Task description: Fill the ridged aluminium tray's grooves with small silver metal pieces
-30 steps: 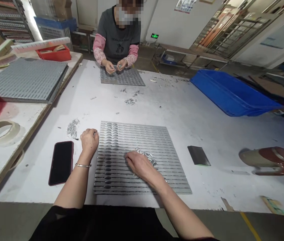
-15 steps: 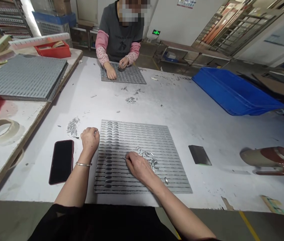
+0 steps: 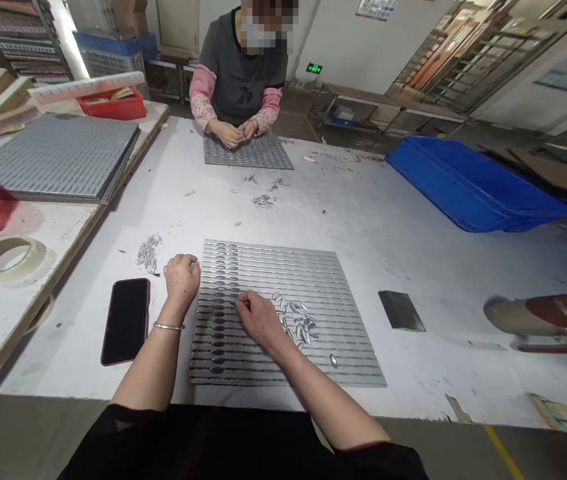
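In front of me a grey ridged sheet [image 3: 283, 270] lies on the white table. Dark oval pieces [image 3: 217, 329] run down it in a long column near the left edge, with a shorter column beside it. My right hand [image 3: 259, 319] is over the sheet, thumb and forefinger pinched at the lower end of the shorter column; the small oval piece between them is mostly hidden. By its wrist is a loose heap of silver oval pieces [image 3: 297, 321]. My left hand [image 3: 182, 277] rests curled closed against the sheet's left edge, its palm hidden.
Left of me are a phone [image 3: 125, 321], a pile of oval pieces [image 3: 148, 253], a tape roll [image 3: 9, 259] and stacked sheets [image 3: 58, 157]. Rightward are a dark plate [image 3: 401, 311], a brown-topped mug [image 3: 538, 317] and a blue bin [image 3: 478, 187]. A co-worker [image 3: 241, 80] works opposite.
My right hand has moved left and up over the sheet to the shorter column, uncovering more of the heap. My left hand stays put. The co-worker's hands have come together.
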The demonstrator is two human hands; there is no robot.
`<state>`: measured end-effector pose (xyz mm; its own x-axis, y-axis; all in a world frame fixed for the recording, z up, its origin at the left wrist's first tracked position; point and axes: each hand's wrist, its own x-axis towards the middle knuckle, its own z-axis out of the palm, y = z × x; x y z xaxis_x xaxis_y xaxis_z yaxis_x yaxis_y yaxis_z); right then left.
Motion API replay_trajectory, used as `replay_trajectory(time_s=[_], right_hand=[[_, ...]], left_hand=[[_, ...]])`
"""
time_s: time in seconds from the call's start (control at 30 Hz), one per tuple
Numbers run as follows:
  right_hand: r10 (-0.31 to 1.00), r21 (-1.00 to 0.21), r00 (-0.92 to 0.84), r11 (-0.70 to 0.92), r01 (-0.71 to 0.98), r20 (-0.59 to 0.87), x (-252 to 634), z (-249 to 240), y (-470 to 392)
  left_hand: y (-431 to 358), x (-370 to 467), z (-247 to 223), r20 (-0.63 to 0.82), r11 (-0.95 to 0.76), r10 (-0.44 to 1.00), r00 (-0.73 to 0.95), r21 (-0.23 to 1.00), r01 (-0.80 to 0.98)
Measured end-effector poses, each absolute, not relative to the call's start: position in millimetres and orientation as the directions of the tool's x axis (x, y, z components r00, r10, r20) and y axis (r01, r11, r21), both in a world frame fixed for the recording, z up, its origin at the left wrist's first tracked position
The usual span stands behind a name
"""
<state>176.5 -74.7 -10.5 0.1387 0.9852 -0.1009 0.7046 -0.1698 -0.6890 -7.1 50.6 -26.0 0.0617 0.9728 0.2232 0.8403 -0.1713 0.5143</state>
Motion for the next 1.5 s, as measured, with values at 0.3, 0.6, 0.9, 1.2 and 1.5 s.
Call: replay_trajectory(time_s=[0.3,0.6,0.9,1.2,1.5], right_hand=[[0.967,-0.643,0.182,-0.256,0.722,-0.18,172,-5,-65],[0.996,-0.545,0.087,-0.079,0.835,-0.011,227,13,-70],[0.974,-0.147,-0.03,-0.004,0.989,-0.223,255,33,-58],[0.969,-0.092,0.017,-0.04,0.995,-0.245,263,34,-61],[0.999,-0.748,-0.04,0.024,0.664,-0.004,213,2,-82]], left_hand=[[55,-8,-30,0.246,-0.188,0.967,0.071,0.494,0.849],[55,-10,-28,0.259,-0.202,0.962,0.083,0.478,0.855],[51,-8,-23,0.225,-0.183,0.971,0.079,0.489,0.853],[50,-7,-25,0.206,-0.166,0.976,0.068,0.505,0.847],[48,-6,-23,0.187,-0.148,0.981,0.059,0.504,0.851]])
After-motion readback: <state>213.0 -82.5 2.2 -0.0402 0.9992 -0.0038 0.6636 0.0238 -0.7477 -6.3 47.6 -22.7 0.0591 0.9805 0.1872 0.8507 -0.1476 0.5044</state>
